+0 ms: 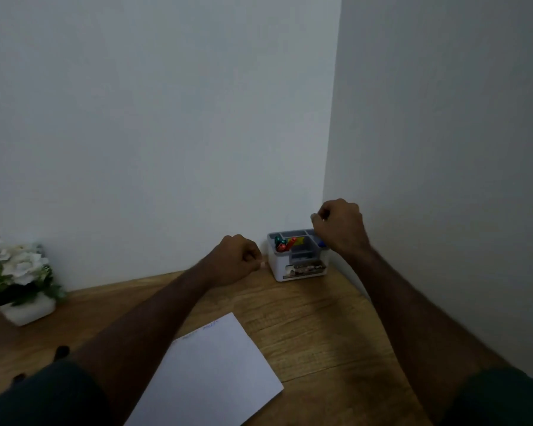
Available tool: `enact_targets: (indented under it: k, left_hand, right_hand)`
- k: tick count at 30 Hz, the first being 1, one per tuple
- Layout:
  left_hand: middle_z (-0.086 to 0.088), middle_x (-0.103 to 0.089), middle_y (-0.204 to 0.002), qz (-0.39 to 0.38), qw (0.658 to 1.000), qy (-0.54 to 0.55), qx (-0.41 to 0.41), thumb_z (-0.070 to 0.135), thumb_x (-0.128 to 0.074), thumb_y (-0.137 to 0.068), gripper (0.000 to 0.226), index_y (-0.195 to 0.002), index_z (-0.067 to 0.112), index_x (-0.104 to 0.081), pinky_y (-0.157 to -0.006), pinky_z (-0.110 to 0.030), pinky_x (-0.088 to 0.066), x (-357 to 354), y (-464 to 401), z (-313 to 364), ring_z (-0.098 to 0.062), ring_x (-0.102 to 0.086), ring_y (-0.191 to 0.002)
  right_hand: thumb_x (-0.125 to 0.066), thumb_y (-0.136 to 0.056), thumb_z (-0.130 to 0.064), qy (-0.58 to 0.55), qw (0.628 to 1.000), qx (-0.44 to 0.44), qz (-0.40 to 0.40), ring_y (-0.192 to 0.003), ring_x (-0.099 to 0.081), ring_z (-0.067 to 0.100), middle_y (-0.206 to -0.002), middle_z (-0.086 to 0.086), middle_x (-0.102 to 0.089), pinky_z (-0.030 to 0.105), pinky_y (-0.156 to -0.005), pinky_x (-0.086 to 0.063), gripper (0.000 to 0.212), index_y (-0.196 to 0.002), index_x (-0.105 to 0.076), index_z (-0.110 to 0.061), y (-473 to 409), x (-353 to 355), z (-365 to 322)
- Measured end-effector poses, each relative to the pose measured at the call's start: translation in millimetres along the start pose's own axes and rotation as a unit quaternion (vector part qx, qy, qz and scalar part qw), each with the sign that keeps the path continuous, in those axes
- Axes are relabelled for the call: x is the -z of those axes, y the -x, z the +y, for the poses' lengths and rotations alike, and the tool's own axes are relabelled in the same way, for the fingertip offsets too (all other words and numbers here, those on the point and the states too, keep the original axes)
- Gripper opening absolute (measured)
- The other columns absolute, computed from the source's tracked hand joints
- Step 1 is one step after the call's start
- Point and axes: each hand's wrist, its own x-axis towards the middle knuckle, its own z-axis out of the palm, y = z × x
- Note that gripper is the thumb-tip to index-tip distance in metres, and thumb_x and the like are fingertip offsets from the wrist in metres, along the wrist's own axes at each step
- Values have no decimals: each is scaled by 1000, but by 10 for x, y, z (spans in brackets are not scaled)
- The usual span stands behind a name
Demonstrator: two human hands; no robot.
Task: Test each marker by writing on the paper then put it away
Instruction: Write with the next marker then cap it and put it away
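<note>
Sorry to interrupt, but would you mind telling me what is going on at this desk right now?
A person sits at a wooden desk in a wall corner, both hands raised near a white and grey plastic desk organiser holding coloured markers. The right hand hovers curled above the organiser; the left hand is curled beside it. Whether either holds anything is unclear. A white sheet of paper with faint marks along its far edge lies nearer the person.
</note>
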Motion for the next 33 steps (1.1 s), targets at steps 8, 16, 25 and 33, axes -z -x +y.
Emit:
enact_targets:
  k: [8, 16, 25, 33]
  left_hand:
    - [6, -73, -84, 38, 998, 4, 45, 23, -69, -85, 11, -91, 15, -75, -65, -8, -45, 352, 735, -178, -1, -64, -74]
    - [8, -74, -77, 89, 986, -32, 135, 27, -69, -81, 10, -80, 20, -76, -65, -19, -50, 843, 2091, -862, -3, -66, -69]
    - [9, -69, -88, 183, 961, 12, 206, 28, -62, -83, 11, -89, 28, -71, -80, -35, -54, 905, 3033, -1465, -9, -64, -85]
    - [12, -66, -117, 103, 972, 29, 208, 8, -52, -83, 41, -111, 33, -68, -99, -37, -46, 757, 2834, -1596, -9, -58, -111]
  right_hand:
    - [-66, -89, -25, -69, 987, 119, -80, -71, -63, 14, -78, 2, -72, 30, -71, -53, 20, -82, -74, -9, 765, -414, -871]
    - [-64, -82, -21, -145, 936, 211, -241, -68, -59, 12, -71, -1, -70, 23, -64, -39, 14, -70, -68, -14, 1911, -1061, -1880]
    - [-62, -81, -45, -132, 928, 180, -298, -79, -59, 13, -82, -3, -64, 28, -62, -43, 24, -78, -64, -21, 2538, -1460, -2624]
    - [-59, -82, -39, -70, 936, 208, -276, -68, -56, 11, -71, -4, -61, 18, -52, -34, 25, -77, -64, -16, 2547, -1543, -2640]
